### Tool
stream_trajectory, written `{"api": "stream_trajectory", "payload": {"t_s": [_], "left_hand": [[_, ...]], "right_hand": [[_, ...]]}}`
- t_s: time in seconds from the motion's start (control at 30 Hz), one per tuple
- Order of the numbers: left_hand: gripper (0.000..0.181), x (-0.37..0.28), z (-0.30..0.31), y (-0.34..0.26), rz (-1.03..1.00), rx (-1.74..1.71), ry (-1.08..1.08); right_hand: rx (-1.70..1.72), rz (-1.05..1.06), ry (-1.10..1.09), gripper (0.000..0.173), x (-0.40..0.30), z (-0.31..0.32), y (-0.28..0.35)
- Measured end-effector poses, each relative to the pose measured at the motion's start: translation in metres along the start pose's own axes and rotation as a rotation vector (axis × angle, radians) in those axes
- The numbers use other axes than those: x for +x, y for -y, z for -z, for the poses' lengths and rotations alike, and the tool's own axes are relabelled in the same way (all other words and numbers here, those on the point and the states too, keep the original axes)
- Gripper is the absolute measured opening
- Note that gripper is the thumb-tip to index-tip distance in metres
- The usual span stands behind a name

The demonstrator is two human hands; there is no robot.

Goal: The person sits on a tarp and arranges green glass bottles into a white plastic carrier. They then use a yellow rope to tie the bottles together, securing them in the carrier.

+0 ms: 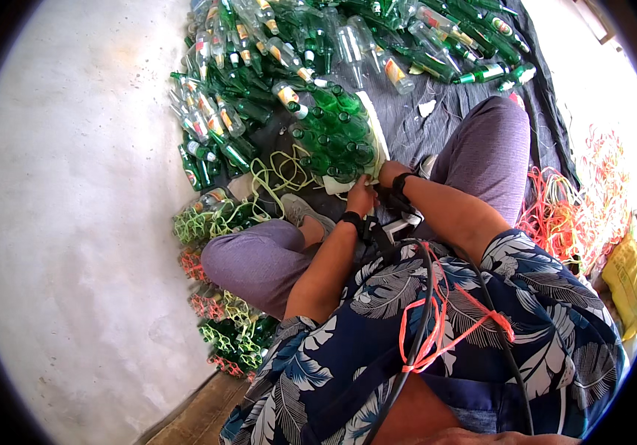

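Upright green glass bottles (332, 133) stand packed together before me, on a white board or block (373, 119) that shows along their right side and near corner. Yellow-green plastic cord (274, 172) lies in loose loops left of the bottles and also runs at their near right corner. At that corner my left hand (360, 197) has its fingers closed at the cord, close to the nearest bottle. Just right of it, my right hand (392, 173) is closed at the same strip of cord. The fingertips are small and partly hidden, so the exact grip is unclear.
Loose green and clear bottles (296, 39) are heaped on a dark sheet (415, 111) ahead. Cord-tied bottle bundles (235, 328) line the white wall (84, 222) at left. Tangled red and yellow cord (569, 217) and a yellow sack (628, 281) lie at right.
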State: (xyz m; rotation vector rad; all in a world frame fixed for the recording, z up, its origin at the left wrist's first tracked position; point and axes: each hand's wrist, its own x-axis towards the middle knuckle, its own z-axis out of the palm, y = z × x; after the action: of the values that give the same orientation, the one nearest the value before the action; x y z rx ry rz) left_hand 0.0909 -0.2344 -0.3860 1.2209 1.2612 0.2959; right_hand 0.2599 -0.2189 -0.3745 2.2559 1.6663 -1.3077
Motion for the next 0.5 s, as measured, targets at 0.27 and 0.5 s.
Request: {"api": "stream_trajectory", "payload": {"t_s": [0.27,0.5], "left_hand": [[0.027,0.01,-0.009,-0.01,-0.039,0.067,-0.01],[0.022,0.018,-0.006,0.014,-0.192,0.421,-0.142]], "right_hand": [[-0.339,0.346,0.147,0.02,0.092,-0.026,-0.067],[0.065,0.29,0.231,0.015,0.062,0.007,-0.036]]}}
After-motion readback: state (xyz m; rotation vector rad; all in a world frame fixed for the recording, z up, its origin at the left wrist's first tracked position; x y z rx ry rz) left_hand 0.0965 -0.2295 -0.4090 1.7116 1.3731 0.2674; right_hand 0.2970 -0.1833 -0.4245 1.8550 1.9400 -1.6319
